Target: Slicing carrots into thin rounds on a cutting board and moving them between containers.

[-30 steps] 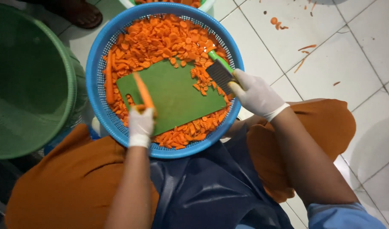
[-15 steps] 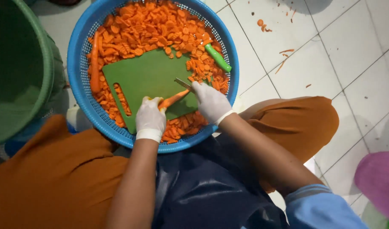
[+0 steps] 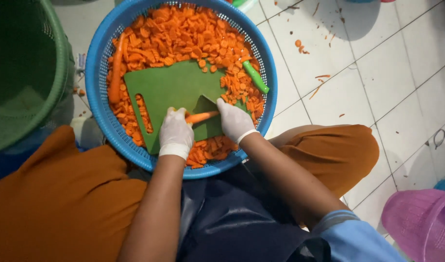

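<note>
We look down on a blue basket [image 3: 93,73] set on the tiled floor [image 3: 387,92] in front of our knees, heaped with orange carrot slices [image 3: 178,36]. A green cutting board [image 3: 171,90] lies across the slices inside the basket, its slot handle on the left side. Both our hands wear white gloves. The left hand [image 3: 175,133] is curled over the near edge of the board, its fingers closed on the thick end of a carrot [image 3: 201,117] that lies flat on the board and points to the right. The right hand [image 3: 234,121] is closed around a knife handle at the carrot's thin end; the dark blade [image 3: 203,103] stands over the carrot, and we cannot tell whether it touches. A whole carrot [image 3: 116,70] rests along the basket's left wall. A green peeler [image 3: 256,77] lies among the slices at the right rim. A green basket [image 3: 35,92] stands just left of the blue one. A pink basket [image 3: 419,223] sits at lower right, well apart. Carrot scraps [image 3: 319,87] dot the tiles beyond the rim.
</note>
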